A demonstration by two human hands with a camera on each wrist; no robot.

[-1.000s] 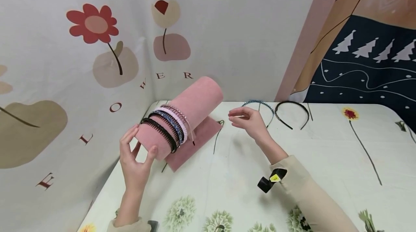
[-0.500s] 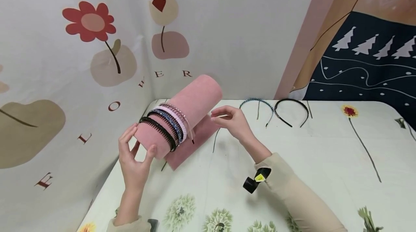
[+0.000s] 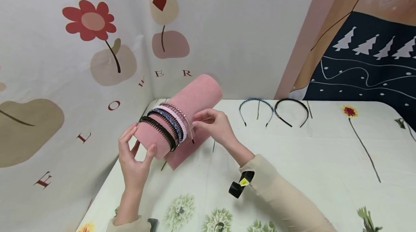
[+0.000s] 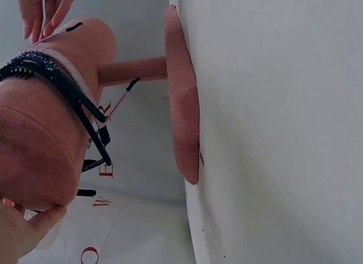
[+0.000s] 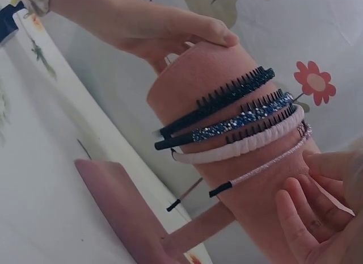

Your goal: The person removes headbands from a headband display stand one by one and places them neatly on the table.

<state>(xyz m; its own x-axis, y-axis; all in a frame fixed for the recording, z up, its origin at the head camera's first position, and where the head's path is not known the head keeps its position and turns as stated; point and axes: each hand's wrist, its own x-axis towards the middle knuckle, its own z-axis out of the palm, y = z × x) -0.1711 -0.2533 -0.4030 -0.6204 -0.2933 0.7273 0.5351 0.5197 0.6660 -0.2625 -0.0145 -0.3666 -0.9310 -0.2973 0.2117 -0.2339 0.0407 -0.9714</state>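
A pink velvety headband stand (image 3: 196, 93), a padded roll on a post and flat base, carries several headbands. From the near end come a black toothed headband (image 3: 158, 132), a blue glittery headband (image 5: 238, 121) and a pale pink fabric headband (image 5: 244, 146), then a thin pink sparkly headband (image 5: 272, 164). My left hand (image 3: 134, 165) grips the roll's near end, thumb and fingers spread across it. Beside the thin pink headband is my right hand (image 3: 216, 125), fingers loosely bent by the roll. Whether its fingertips touch the band is unclear.
A blue toothed headband (image 3: 256, 99) and a black headband (image 3: 307, 107) lie toward the back of the flower-printed white table (image 3: 328, 152). Printed cloth (image 3: 243, 37) hangs close behind and to the left.
My right hand has moved left from beside the blue toothed headband on the table to the thin pink headband on the stand. The left hand keeps its grip on the roll.
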